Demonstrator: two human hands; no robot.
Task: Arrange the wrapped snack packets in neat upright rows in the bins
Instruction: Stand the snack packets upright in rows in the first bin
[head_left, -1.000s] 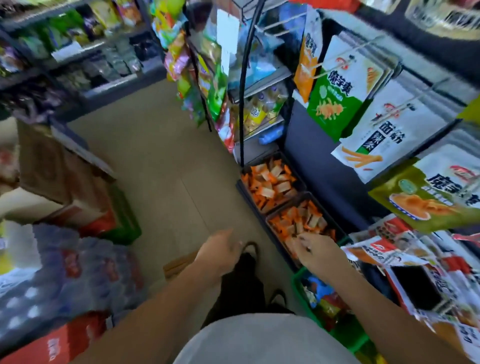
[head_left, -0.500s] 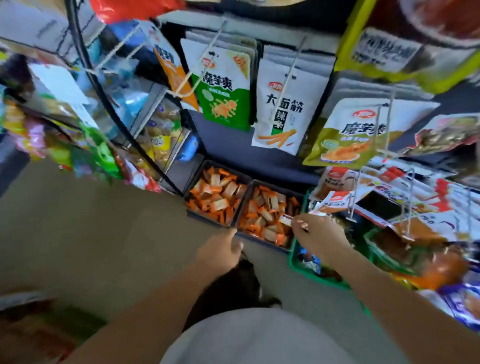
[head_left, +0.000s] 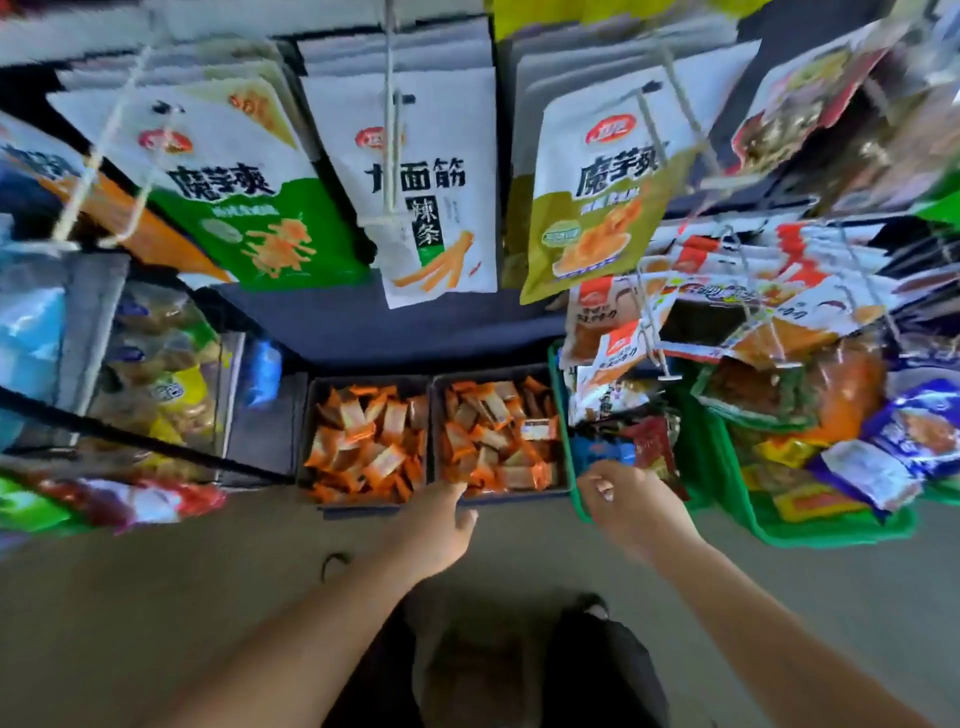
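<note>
Two dark bins stand side by side on the floor (head_left: 156, 597) below a rack of hanging bags (head_left: 415, 197). The left bin (head_left: 363, 383) and the right bin (head_left: 488, 378) are both full of orange packets (head_left: 363, 441), which lie jumbled and tilted every way rather than in upright rows. The left hand (head_left: 431, 525) reaches forward, its fingers stretched out close together, with the tips at the near rim of the right bin, close to the wall the two bins share. Whether it touches a packet cannot be told. The right hand (head_left: 628, 504) hangs over the near left corner of a green basket (head_left: 560, 405), just right of the bins. Its fingers are curled downward, and whether they hold anything cannot be told.
</note>
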